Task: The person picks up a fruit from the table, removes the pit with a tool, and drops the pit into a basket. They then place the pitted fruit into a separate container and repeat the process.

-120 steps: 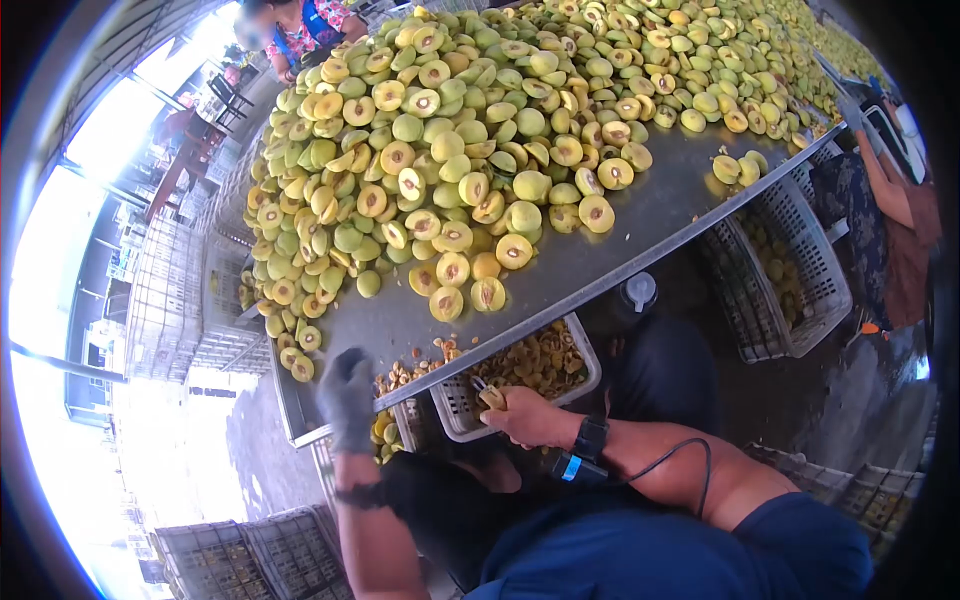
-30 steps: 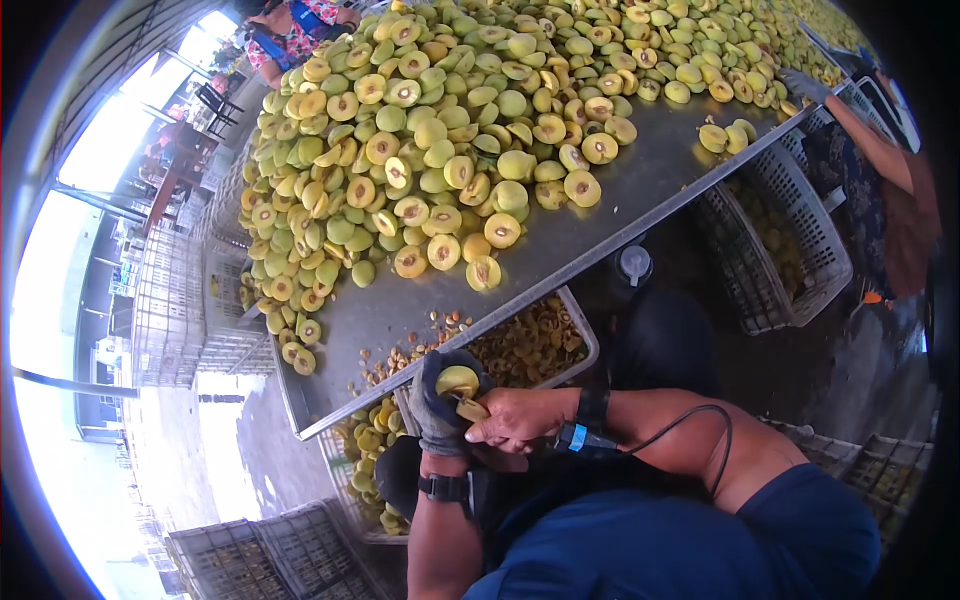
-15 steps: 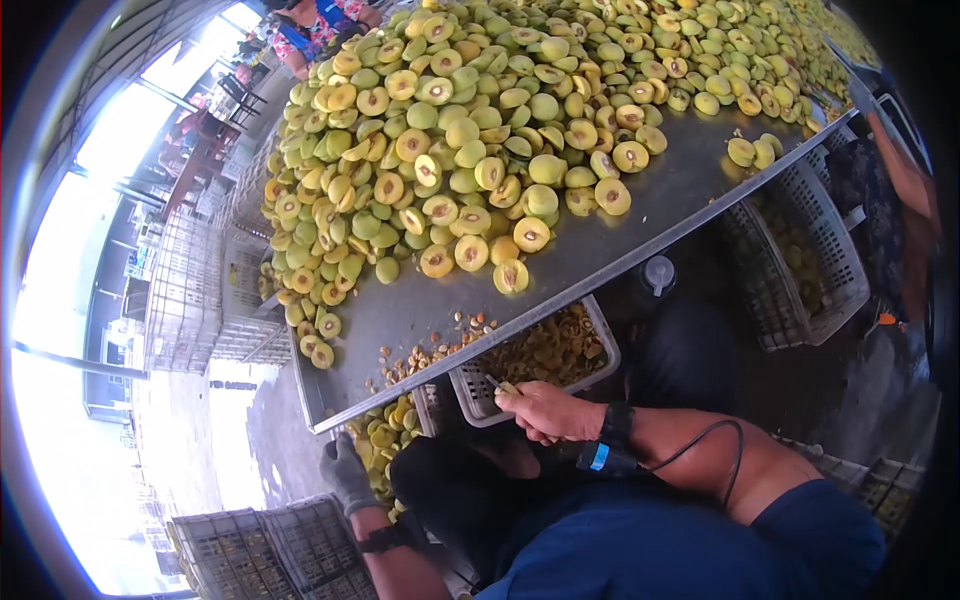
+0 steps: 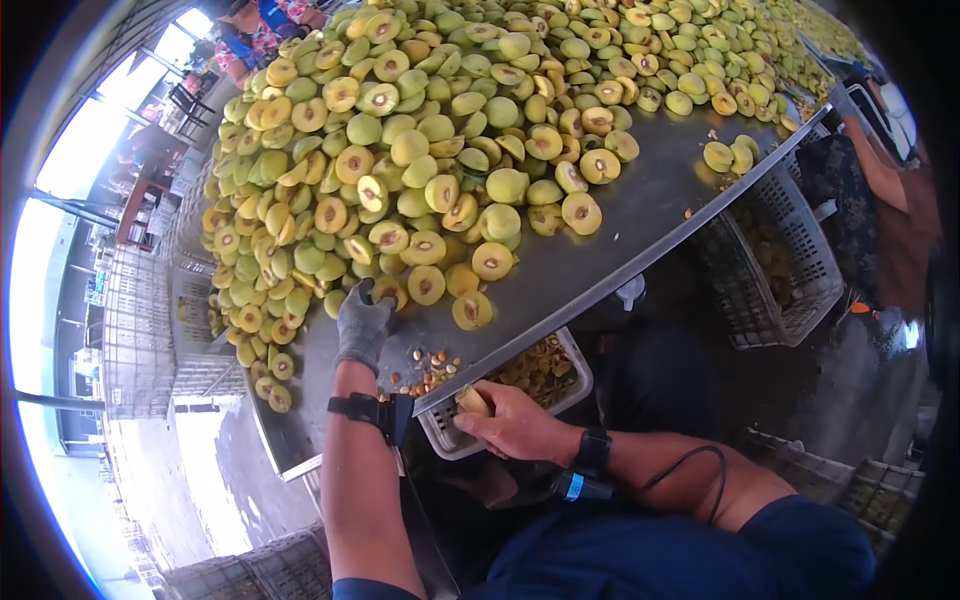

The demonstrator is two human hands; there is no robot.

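Note:
A large pile of halved green-yellow fruit covers the metal table, several cut faces showing brown pits. My left hand, in a grey glove, reaches to the front edge of the pile, its fingertips against the fruit; whether it grips a piece is hidden. Over the table's front edge, my bare right hand is closed on a pale, yellowish handle-like object. Loose pits lie on the table between my hands.
Below the table edge stands a white basket of fruit scraps. Farther right is another crate, beside a person's arm. Stacked crates stand at left. A person in a floral top is behind the pile.
My left hand has risen from below the table's edge to the fruit pile. My right hand has shifted slightly left and turned. The whole view has shifted too.

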